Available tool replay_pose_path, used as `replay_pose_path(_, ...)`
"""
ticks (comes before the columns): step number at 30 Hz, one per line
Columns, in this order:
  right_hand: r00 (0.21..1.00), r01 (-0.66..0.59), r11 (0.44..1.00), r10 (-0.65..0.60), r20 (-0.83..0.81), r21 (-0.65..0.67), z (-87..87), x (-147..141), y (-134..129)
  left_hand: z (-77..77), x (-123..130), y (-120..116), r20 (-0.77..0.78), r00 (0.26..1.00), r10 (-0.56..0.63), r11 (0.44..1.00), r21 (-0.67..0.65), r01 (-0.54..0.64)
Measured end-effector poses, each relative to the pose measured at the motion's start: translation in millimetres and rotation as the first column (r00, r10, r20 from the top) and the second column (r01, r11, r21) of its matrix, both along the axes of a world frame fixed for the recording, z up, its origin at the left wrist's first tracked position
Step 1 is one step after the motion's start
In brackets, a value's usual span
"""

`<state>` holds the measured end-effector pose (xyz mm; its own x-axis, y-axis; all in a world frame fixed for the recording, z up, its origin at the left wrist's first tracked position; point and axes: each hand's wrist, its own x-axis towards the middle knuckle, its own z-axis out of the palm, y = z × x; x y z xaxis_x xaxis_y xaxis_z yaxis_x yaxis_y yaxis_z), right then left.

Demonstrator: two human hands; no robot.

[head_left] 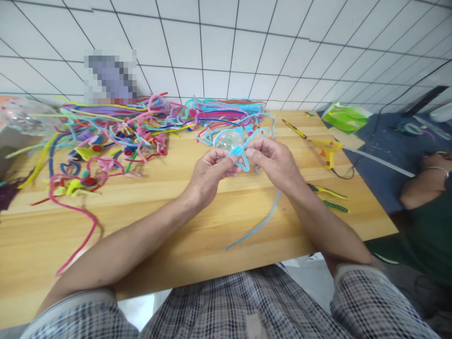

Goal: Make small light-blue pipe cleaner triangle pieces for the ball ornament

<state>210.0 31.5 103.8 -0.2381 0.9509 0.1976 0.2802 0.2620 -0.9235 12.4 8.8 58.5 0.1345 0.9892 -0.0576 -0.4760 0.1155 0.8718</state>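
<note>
1. Lt-blue fuzzy stem (236, 151): bent into flattened, layered strands w/ an angular loop pointing down toward the wearer. Loc.: held up btwn both hands, over the mid part of the wood surface (197, 245).
2. L hand (209, 173): thumb and fingers pinching the stem at its layered part; other fingers curled beneath.
3. R hand (277, 162): thumb and forefinger drawn together, pinching the stem at the R side of the loop; exact contact partly hidden by fingertips.
4. Clear round item (229, 140): just beyond the L hand, partly covered by it; whether touching, can't tell.
5. Loose lt-blue strand (259, 229): curves out from under R wrist toward near edge; link to the held stem not visible.
6. Far side: bundle of multicolored stems (226, 113) along the tiled wall (219, 47). L side: tangle of bent pcs (106, 141); one pink stem (92, 219) trails toward near edge.
7. R side: yellow-blk cutter (294, 128), yellow glue gun (329, 153), yellow-handled tool (328, 191), grn item (335, 206) just beside it.
8. Far R: another person's arm (422, 186), well apart.
</note>
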Motion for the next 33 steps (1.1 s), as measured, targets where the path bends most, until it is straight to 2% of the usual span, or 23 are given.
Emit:
replay_pose_path(5, 0.970, -0.016, 0.992, -0.014, -0.245, -0.123, -9.8, -7, 3, -5.1, 3, -1, 0.030, 0.999, -0.027, 1.000, 0.002, 0.027)
replay_pose_path(10, 0.930, -0.052, 0.969, -0.041, -0.364, -0.242, -14.1, -12, 5, -5.5, 5, -3, 0.049, 0.998, -0.040, 0.999, -0.006, 0.040)
replay_pose_path(12, 0.917, -0.056, 0.968, -0.047, -0.396, -0.244, -15.8, -13, 6, -4.1, 6, -4, 0.044, 0.998, -0.045, 0.999, -0.014, 0.045)
replay_pose_path(17, 0.947, -0.006, 0.995, -0.026, -0.320, -0.099, -17.4, -10, 7, -2.9, 8, -5, 0.039, 0.999, -0.007, 0.999, -0.034, 0.008)
replay_pose_path(22, 0.979, 0.001, 1.000, -0.005, -0.202, -0.020, -17.9, -6, 9, -6.0, 10, -6, 0.039, 0.999, -0.011, 0.999, -0.053, 0.013)
replay_pose_path(30, 0.989, -0.024, 1.000, 0.022, -0.146, -0.015, -24.2, -6, 11, -5.8, 9, -8, -0.023, 0.998, -0.057, 0.996, -0.066, 0.056)
replay_pose_path(33, 0.987, -0.084, 0.995, 0.076, -0.143, -0.053, -23.0, -5, 11, -4.3, 6, -3, -0.102, 0.992, -0.077, 0.996, -0.047, 0.072)
